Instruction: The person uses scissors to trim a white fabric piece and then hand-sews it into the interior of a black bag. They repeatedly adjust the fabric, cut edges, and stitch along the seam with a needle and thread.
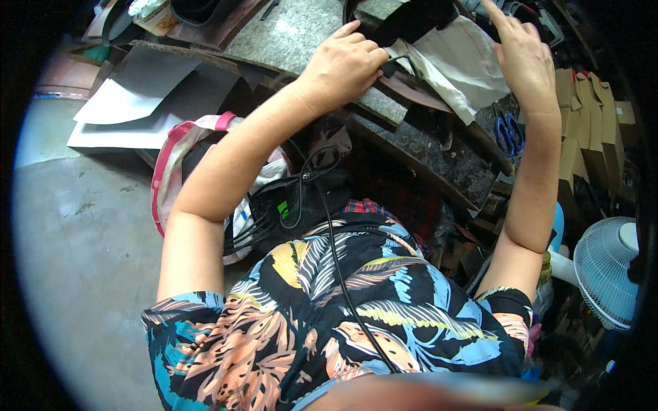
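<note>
Nearest, we see our patterned shirt [411,308], with a black cord [337,257] running down its front toward us. Just beyond it, on the near side of the surface [271,41], sits a black bag [308,195] with a mesh side. Left of that bag, also short of the surface, stands a pink-rimmed basket [163,175], partly hidden behind our left arm. Well to the right of the surface, on our near side, is a fan [606,267] with a white guard.

Blue-handled scissors [508,133] lie lower than the surface, off its right end. Over the surface's near edge we hold our left hand [347,60], fingers bent, beside the white sheet [462,61]; its grip is turned from us, so we cannot tell whether it grasps anything. The sheet lies creased at the surface's right part, between our hands. At its right edge is our right hand [524,58], forefinger extended, other fingers partly curled; we cannot tell whether its grip pinches the sheet.

Left of the surface lie white papers [137,89]; to its right stand cardboard boxes [582,130]. Farthest, a black piece [415,20] lies beyond the sheet.
</note>
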A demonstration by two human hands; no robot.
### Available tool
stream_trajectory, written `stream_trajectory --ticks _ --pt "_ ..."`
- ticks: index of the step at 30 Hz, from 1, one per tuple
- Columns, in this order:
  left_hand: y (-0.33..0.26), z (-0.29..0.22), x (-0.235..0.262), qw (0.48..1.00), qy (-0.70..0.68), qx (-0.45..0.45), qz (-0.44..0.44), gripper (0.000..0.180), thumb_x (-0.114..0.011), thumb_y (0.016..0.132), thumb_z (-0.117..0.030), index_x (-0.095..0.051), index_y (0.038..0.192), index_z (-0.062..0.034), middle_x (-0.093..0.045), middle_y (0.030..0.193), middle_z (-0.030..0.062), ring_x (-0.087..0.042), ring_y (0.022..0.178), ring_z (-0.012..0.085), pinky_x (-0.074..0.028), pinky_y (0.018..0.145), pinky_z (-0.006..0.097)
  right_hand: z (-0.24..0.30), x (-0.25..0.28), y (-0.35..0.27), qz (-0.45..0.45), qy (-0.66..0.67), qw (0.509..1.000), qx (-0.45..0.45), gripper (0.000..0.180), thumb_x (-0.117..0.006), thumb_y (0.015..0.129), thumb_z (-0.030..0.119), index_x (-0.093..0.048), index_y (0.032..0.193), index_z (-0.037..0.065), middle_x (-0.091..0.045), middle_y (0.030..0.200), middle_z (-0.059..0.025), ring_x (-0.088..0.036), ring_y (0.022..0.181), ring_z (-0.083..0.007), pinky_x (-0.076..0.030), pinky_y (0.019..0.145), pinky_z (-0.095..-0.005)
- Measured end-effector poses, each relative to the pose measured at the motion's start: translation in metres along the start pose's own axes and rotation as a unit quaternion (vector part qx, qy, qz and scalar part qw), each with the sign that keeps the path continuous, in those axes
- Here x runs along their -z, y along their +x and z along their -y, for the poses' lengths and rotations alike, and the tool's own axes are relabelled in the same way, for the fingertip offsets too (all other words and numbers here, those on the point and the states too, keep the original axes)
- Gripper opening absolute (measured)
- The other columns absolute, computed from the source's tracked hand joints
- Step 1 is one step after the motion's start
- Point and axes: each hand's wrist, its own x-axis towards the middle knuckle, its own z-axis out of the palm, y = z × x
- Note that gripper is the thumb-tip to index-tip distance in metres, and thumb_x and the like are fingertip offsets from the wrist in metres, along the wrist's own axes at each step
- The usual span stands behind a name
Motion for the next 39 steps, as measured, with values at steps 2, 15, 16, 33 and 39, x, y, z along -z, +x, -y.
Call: stream_trajectory --ticks 2,15,16,33,39 --pt "0.001 -0.004 -0.005 1.0 -0.013 0.009 -0.013 0.022 -0.071 0.084 -0.021 -0.06 0.098 -0.0074 -0.065 0.092 0.009 -0.063 0.093 0.0296 -0.046 0.1 0.044 0.014 0.006 0.003 -0.137 -0.15 0.975 0.091 0.056 -0.062 0.084 -0.006 -0.055 0.137 0.013 -0.065 0.117 -0.0095 -0.066 0.096 -0.0231 -0.055 0.082 -0.0328" --pt "0.034 0.01 0.007 0.999 0.023 0.043 0.007 0.036 -0.062 0.084 -0.004 -0.068 0.117 -0.0157 -0.062 0.103 0.0118 -0.069 0.091 0.0284 -0.057 0.076 0.039 0.022 -0.048 -0.029 -0.101 -0.048 0.994 0.018 0.026 -0.066 0.09 0.019 -0.07 0.115 0.013 -0.065 0.127 -0.005 -0.061 0.115 -0.026 -0.044 0.103 -0.044" --pt "0.037 0.009 0.005 0.998 0.017 0.045 0.035 0.036 -0.062 0.084 -0.002 -0.068 0.116 -0.0154 -0.061 0.105 0.0119 -0.069 0.091 0.0281 -0.057 0.076 0.039 0.018 -0.052 -0.025 -0.077 -0.056 0.995 -0.004 0.027 -0.065 0.09 0.018 -0.069 0.117 0.017 -0.063 0.132 -0.0026 -0.057 0.122 -0.0248 -0.038 0.109 -0.0487" --pt "0.046 0.017 -0.02 0.999 0.018 -0.033 -0.004 0.016 -0.066 0.083 -0.016 -0.069 0.099 -0.0122 -0.063 0.099 0.0031 -0.064 0.097 0.0244 -0.054 0.078 0.036 0.015 -0.094 -0.023 -0.089 -0.023 0.983 0.159 0.019 -0.069 0.082 0.031 -0.076 0.098 0.023 -0.067 0.121 -0.0041 -0.041 0.138 -0.035 -0.016 0.118 -0.0552" --pt "0.011 0.021 -0.003 0.991 -0.033 -0.13 -0.002 0.01 -0.069 0.076 -0.011 -0.068 0.086 -0.0102 -0.061 0.095 0.0015 -0.061 0.092 0.0216 -0.054 0.075 0.035 0.016 -0.106 -0.031 0.068 -0.117 0.987 0.089 0.035 -0.054 0.097 0.029 -0.064 0.124 0.049 -0.059 0.137 0.0107 -0.037 0.143 -0.0212 -0.005 0.122 -0.0549"
